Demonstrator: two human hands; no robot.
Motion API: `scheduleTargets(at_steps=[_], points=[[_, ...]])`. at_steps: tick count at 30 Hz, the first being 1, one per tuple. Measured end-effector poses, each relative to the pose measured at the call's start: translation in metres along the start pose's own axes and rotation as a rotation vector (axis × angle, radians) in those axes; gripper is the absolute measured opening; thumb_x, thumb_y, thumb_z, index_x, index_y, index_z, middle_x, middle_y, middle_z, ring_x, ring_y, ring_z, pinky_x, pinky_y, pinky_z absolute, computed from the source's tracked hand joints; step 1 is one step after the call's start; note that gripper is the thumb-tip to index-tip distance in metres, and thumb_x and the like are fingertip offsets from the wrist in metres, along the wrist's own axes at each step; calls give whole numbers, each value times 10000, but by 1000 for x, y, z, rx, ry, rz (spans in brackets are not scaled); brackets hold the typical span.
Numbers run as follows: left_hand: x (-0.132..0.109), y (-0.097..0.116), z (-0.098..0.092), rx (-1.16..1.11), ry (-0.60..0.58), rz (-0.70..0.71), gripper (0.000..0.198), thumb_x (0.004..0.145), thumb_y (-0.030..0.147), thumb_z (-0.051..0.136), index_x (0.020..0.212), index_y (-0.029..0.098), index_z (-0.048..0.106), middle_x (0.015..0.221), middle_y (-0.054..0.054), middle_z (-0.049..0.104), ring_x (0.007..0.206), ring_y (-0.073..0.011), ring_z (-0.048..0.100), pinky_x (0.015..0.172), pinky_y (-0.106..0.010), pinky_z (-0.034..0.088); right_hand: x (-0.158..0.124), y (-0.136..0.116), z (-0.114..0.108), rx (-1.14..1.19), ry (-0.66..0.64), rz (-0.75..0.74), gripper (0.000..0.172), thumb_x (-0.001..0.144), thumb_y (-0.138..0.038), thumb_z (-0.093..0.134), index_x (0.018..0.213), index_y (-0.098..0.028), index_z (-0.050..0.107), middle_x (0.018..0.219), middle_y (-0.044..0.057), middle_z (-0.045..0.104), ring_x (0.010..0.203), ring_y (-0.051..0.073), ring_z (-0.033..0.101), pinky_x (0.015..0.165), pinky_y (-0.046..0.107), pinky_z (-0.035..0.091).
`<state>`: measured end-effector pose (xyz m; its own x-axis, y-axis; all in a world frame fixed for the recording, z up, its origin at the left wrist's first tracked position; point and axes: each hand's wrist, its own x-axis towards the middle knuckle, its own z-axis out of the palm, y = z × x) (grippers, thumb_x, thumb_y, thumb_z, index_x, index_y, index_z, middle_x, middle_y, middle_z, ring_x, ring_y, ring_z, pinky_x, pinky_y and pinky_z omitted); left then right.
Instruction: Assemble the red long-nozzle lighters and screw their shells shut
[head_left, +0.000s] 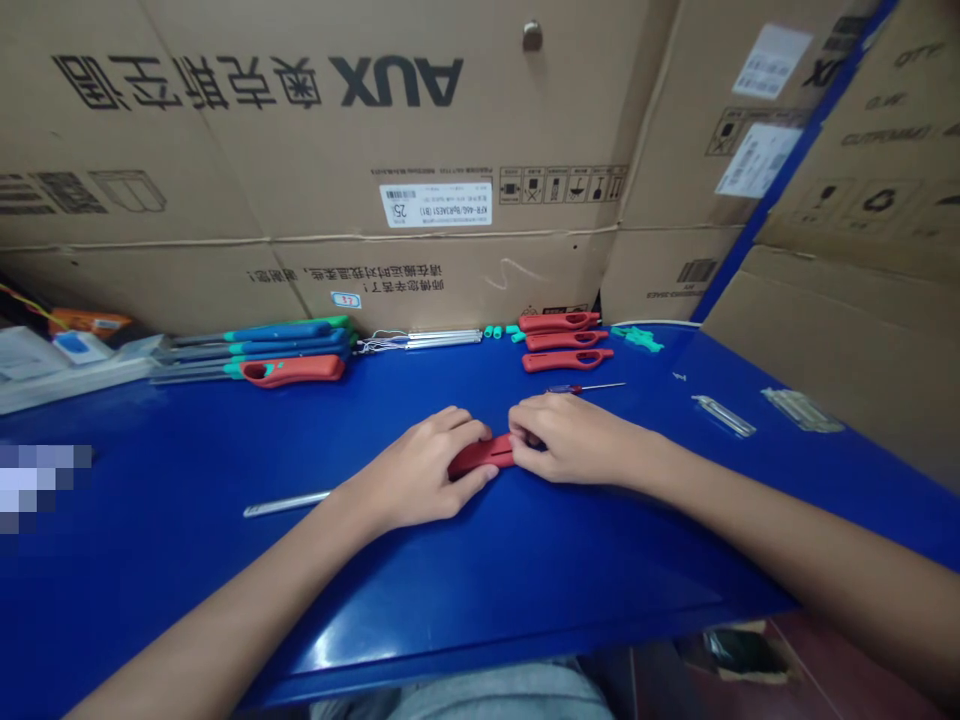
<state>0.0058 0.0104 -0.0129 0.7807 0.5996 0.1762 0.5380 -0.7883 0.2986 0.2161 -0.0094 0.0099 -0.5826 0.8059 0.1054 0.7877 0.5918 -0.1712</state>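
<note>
Both hands are on a red stick-lighter handle (484, 457) at the middle of the blue table. My left hand (416, 468) closes its fingers and thumb round the handle's left end. At the other end, my right hand (566, 437) pinches the handle; its curled fingers hide that end, and whether they hold a small part too cannot be made out. A silver metal tube (289, 503) lies partly behind my left forearm. Just beyond my right hand lies a small screwdriver (574, 389), its shaft pointing right.
Finished blue and red stick lighters (300, 370) lie at the back left. Along the cardboard wall (300, 210) are wired metal tubes (444, 338), green caps (496, 333), three red handles (568, 358) and green pieces (641, 338). Clear plastic parts (802, 410) lie at the right.
</note>
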Motion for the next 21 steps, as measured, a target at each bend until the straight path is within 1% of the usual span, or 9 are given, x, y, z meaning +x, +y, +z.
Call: scheduleTargets(at_steps=[3, 6, 9, 11, 12, 14, 17, 19, 21], points=[[0, 0, -1, -2, -1, -1, 226, 934, 361, 486, 1009, 175, 591, 946, -63, 582, 893, -209, 562, 809, -348, 472, 2, -2, 4, -63, -29, 8, 175, 886, -182, 450, 751, -154, 560, 757, 75, 654, 654, 159, 546, 591, 277, 297], [0, 1, -1, -7, -6, -2, 237, 934, 372, 487, 1010, 174, 594, 948, -62, 584, 899, -210, 561, 817, -350, 469, 4, -2, 7, -73, -40, 30, 250, 938, -220, 413, 776, -146, 589, 751, 82, 670, 622, 156, 552, 575, 284, 280], [0, 1, 0, -1, -4, -3, 240, 933, 379, 490, 990, 171, 594, 937, -61, 585, 896, -212, 560, 811, -351, 468, 4, 0, 5, -54, -31, 38, 372, 987, -300, 377, 733, -150, 604, 698, 74, 658, 596, 149, 537, 579, 288, 272], [0, 0, 0, 8, -1, -6, 239, 928, 382, 497, 966, 167, 594, 928, -63, 582, 890, -214, 560, 799, -351, 469, 3, 3, 2, -6, 4, 47, 404, 992, -330, 380, 694, -156, 590, 660, 56, 633, 581, 139, 510, 579, 285, 273], [1, 0, 0, 9, 0, -7, 239, 926, 383, 501, 963, 167, 593, 929, -64, 582, 891, -215, 561, 798, -353, 470, 2, 5, 1, 36, 30, 50, 389, 989, -324, 387, 697, -159, 584, 663, 47, 627, 586, 134, 502, 580, 279, 279], [1, 0, 0, 3, 1, -5, 235, 923, 382, 509, 982, 171, 594, 945, -65, 587, 902, -217, 567, 808, -356, 473, -1, 9, -1, 156, 72, 46, 290, 964, -273, 423, 752, -163, 589, 706, 31, 634, 611, 125, 506, 584, 261, 307], [1, 1, -1, -12, 1, -2, 237, 920, 372, 520, 1036, 178, 593, 973, -65, 600, 919, -217, 576, 821, -356, 475, -4, 16, -2, 300, 64, -1, 118, 884, -190, 502, 837, -166, 608, 769, 19, 646, 651, 116, 535, 600, 236, 359], [1, 1, -1, -11, -4, 0, 232, 919, 363, 523, 1034, 175, 595, 970, -66, 604, 918, -216, 577, 814, -351, 478, -5, 17, -1, 304, 26, -34, 91, 851, -174, 525, 830, -165, 613, 768, 17, 645, 650, 115, 541, 600, 230, 372], [1, 1, -1, -6, -7, 0, 230, 919, 359, 524, 1030, 172, 597, 969, -69, 604, 915, -216, 576, 807, -347, 480, -5, 15, -2, 250, -3, -47, 100, 849, -172, 520, 807, -167, 610, 762, 19, 648, 647, 118, 539, 601, 234, 365]])
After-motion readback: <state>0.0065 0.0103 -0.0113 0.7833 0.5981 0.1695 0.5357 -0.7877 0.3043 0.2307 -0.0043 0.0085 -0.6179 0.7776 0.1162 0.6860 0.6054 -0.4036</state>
